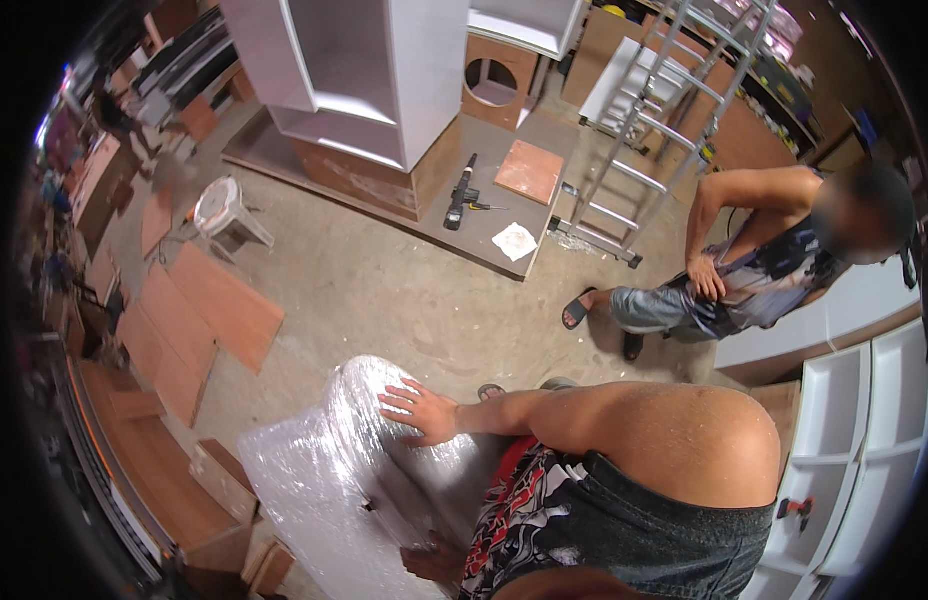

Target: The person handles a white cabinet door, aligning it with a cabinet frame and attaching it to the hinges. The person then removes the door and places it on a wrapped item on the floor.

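Observation:
A bulky, pale object wrapped in clear plastic film (309, 480) stands close in front of me, its rounded upper end catching the light. My right hand (421, 412) rests on that rounded end, palm down with the fingers spread. Lower in the view, my left hand (434, 560) lies in shadow against the wrapped side, its fingers stretched out and partly hard to see. Neither hand shows a tool in it. The film hides what kind of thing is inside.
A co-worker (774, 260) stands at right beside an aluminium ladder (644, 150). A white cabinet (429, 80) stands on a low platform (489, 245) with a cordless drill (460, 200). Plywood sheets (224, 300) and a stool (222, 210) are left; white shelving (824, 480) is right.

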Available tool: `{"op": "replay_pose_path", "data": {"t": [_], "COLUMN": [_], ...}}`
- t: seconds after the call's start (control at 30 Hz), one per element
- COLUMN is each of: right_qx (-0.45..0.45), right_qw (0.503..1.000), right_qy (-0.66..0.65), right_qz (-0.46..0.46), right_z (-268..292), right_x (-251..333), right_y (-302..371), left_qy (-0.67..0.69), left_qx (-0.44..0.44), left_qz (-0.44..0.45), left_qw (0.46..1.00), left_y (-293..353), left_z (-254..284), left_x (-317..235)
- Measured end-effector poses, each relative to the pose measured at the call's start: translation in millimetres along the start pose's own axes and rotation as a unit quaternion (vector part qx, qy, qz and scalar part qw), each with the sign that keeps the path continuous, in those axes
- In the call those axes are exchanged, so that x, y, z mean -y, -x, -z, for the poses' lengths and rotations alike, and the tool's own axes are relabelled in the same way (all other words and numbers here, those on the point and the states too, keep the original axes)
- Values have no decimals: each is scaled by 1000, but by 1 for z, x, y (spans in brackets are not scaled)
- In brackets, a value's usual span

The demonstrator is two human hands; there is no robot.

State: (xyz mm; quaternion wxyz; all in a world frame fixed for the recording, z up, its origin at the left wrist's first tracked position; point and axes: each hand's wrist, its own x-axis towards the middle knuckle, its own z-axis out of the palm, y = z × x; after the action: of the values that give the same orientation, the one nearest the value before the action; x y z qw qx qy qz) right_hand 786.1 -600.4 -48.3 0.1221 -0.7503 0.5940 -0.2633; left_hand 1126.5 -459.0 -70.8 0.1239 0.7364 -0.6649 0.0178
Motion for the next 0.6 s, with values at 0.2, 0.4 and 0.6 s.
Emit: {"op": "replay_pose_path", "data": {"t": [0.2, 0.4, 0.6], "right_qx": [-8, -68, -95], "right_qw": [1000, 998, 995], "right_qy": [-18, -10, 21], "right_qz": [-8, 17, 21], "right_z": [-6, -13, -29], "right_x": [-9, -15, -22], "right_y": [2, 9, 12], "left_qy": [-12, -24, -26], "left_qx": [-23, -31, -46], "left_qz": [-21, -34, -39], "left_qw": [999, 999, 998], "left_y": [-11, -14, -16], "left_z": [-7, -13, -19], "left_x": [-15, -21, -27]}}
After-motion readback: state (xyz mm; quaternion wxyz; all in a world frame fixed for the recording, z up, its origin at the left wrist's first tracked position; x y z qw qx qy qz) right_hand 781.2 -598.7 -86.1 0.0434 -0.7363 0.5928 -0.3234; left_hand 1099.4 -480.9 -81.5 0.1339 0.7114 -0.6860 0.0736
